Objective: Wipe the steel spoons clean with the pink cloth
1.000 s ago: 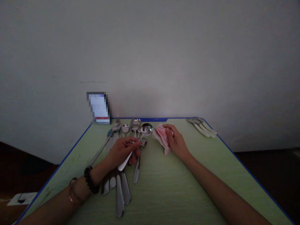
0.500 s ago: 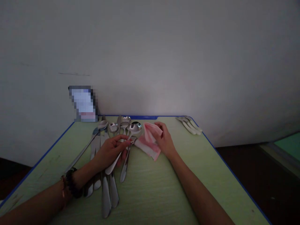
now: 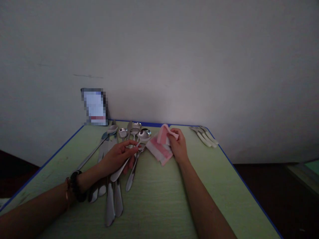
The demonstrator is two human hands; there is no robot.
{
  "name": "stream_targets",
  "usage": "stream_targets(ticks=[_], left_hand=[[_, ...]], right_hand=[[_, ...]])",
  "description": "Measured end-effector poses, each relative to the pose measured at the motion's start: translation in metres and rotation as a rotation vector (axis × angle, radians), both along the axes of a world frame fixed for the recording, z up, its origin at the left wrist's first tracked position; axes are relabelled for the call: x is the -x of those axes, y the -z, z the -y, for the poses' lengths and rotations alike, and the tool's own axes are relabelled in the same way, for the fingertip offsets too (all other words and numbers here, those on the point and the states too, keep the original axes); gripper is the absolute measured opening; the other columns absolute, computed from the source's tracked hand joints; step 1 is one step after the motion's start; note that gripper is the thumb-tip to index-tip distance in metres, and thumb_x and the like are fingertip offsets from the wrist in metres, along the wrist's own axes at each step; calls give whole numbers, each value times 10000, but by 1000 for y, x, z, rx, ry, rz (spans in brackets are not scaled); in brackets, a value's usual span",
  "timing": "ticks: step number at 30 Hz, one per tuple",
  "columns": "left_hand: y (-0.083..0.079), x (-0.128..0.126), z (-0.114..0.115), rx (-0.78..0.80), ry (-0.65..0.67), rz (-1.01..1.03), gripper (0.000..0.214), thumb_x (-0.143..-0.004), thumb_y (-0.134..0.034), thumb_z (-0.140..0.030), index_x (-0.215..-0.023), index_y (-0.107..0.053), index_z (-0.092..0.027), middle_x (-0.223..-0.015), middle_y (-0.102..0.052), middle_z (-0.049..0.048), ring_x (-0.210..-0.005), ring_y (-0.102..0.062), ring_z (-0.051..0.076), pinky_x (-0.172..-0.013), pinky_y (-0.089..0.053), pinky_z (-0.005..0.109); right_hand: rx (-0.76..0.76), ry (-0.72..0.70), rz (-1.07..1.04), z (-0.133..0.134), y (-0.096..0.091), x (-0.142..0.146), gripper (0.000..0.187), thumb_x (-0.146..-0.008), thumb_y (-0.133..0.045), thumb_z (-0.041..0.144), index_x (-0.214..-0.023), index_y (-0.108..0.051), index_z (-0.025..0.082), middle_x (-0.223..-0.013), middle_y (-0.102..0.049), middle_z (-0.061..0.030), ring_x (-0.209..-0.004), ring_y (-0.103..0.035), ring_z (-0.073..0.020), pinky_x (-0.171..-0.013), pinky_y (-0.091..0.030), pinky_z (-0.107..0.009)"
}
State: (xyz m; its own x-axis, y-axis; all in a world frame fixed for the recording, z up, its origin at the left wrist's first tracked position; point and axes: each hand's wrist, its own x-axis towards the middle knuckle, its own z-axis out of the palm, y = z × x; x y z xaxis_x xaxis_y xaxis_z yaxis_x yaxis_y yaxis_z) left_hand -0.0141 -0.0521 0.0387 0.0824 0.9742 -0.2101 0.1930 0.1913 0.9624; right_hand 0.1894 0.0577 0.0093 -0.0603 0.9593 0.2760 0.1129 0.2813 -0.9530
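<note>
Wall [image 3: 159, 59]: plain grey-white, dimly lit; a few thin dark scuff lines at left, above the phone.

Table [image 3: 154, 209]: pale green top with faint streaked grain, blue edging; far edge close to the wall.

Right hand [image 3: 179, 147]: fingers and thumb closed on a bunched corner of the cloth, right of centre on the table's far half.

Left hand [image 3: 117, 157]: thumb and index finger pinching the held spoon near its neck; other fingers curled beneath, over the cutlery.

Phone [image 3: 95, 106]: propped upright at the far left corner, dark-framed. Screen pixelated: pale field, blue patch near the top, reddish band low down; any writing on it illegible.

Cloth [image 3: 160, 151]: pink and white, in broad bands; one part folded up at the right hand, the rest spread toward the left, just beside the spoon's bowl. Contact with the bowl cannot be told.

Cutlery group [image 3: 110, 204]: metal, overlapping, under and around the left hand; broad handles toward the viewer, several spoon bowls at the far end. Any stamped marks too small and dark to read.

Held spoon [image 3: 144, 134]: shiny metal, tilted, bowl toward the far right, handle end toward the viewer.

Forks [image 3: 205, 137]: three, white-handled, side by side at the far right corner.

Bead bracelet [image 3: 78, 186]: black, on the left wrist.

Bangle [image 3: 67, 192]: thin, copper-toned, next to the beads.
</note>
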Motion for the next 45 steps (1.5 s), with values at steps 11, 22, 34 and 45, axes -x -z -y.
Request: stream_targets(ticks=[11, 22, 34, 45], left_hand=[[4, -2, 2, 9, 89, -77, 327, -837, -494, -445, -1039, -500, -188, -417, -546, -82, -282, -454, 89, -302, -311, 147], [7, 0, 2, 1, 75, -60, 343, -836, -501, -460, -1047, -502, -190, -411, -539, -85, -266, -422, 81, -291, -291, 148], [4, -3, 1, 15, -3, -66, 349, -814, -501, -469, -1030, -490, -195, -398, -525, -91, -268, -452, 88, -288, -290, 138], [-1, -4, 2, -10, -38, -48, 368, -819, -495, -484, -1035, -490, -185, -386, -527, -87, -253, -456, 93, -284, -264, 139]], right_hand=[[535, -167, -651, -2, 2, 8, 198, -707, -636, 236, -898, -604, 192, -784, -685, 3, -637, -605, -141, -604, -499, -257], [710, -628, -829, 7, -15, 7, 335, -803, -490, 470, -904, -650, 194, -899, -730, -63, -988, -639, -251, -867, -499, -418], [615, -399, -824, 1, -3, 13, 254, -703, -687, 225, -937, -599, 181, -873, -717, -41, -838, -663, -197, -782, -553, -359], [-103, 92, 100, 4, 3, 17, 373, -599, -534, 108, -954, -622, 179, -1018, -666, -69, -922, -594, -224, -871, -451, -370]])
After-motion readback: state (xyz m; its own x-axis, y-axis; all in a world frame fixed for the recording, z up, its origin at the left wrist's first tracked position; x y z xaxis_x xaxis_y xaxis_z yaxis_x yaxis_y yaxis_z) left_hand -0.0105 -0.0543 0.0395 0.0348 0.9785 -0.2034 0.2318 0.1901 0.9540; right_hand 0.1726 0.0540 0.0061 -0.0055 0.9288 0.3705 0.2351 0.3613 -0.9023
